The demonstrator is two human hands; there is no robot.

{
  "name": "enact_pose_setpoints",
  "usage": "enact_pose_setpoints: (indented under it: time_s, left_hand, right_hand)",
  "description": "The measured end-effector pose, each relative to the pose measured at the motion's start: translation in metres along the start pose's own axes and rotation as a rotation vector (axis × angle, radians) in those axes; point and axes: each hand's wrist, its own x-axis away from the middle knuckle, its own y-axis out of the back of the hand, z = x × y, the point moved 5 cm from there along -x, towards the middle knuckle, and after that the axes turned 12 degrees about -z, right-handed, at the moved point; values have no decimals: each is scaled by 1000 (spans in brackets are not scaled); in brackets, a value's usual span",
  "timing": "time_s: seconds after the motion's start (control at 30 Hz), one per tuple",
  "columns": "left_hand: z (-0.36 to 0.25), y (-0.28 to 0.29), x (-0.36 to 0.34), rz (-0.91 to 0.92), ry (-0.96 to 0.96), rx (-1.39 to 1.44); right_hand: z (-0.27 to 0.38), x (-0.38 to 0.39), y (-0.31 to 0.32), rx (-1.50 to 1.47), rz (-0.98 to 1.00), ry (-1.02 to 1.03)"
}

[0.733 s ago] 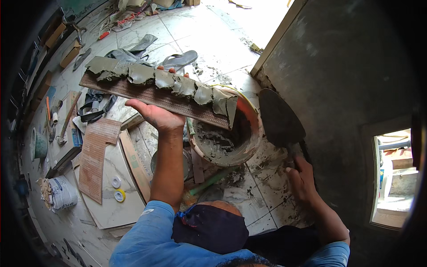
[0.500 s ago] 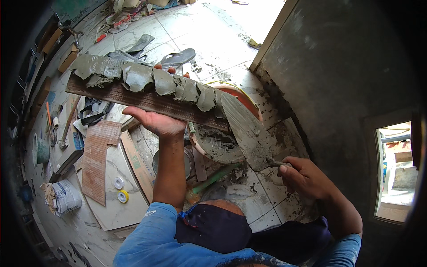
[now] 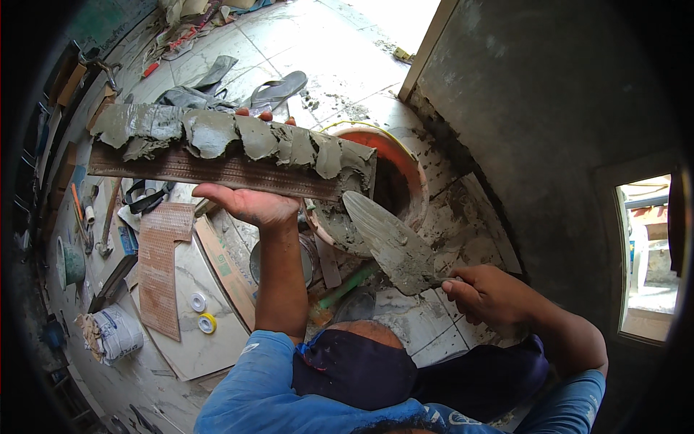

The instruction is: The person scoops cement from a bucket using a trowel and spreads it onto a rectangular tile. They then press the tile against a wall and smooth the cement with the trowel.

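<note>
My left hand (image 3: pixel 264 204) supports a long, narrow tile strip (image 3: pixel 224 168) from below, its fingertips showing over the far edge. Grey mortar (image 3: pixel 256 137) lies in overlapping dabs along the strip's far half, while ribbed brown backing shows bare on the near half. In my right hand (image 3: pixel 481 291) is the handle of a pointed trowel (image 3: pixel 390 249), its blade smeared with mortar. The blade's tip lies just by the near right corner of the strip. Beneath that end stands an orange bucket (image 3: pixel 419 177) with mortar inside, partly hidden by strip and trowel.
A cut brown tile piece (image 3: pixel 165 264) and two tape rolls (image 3: pixel 202 311) lie on a large tile at left. Grey slippers (image 3: pixel 280 90) rest beyond the strip. A plastered wall (image 3: pixel 549 108) rises at right; a white bag (image 3: pixel 116 334) sits lower left.
The trowel has drawn back from the strip's right end, toward me, uncovering that corner and more of the bucket. The strip has shifted slightly left in view and tilts less.
</note>
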Motion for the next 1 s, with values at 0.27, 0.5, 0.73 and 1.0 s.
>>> enact_pose_setpoints:
  time_s: [0.27,0.5,0.73,1.0]
  left_hand:
    - [3,-10,2,15,50,126]
    - [4,-9,4,-187,-45,-26]
    - [6,-2,-2,-129,-53,-27]
    - [12,-15,9,85,43,113]
  right_hand:
    - [18,-7,8,-92,-92,108]
    - [-5,-22,-28,123,-213,159]
    - [0,11,-12,148,-70,82]
    - [23,-13,5,120,-83,76]
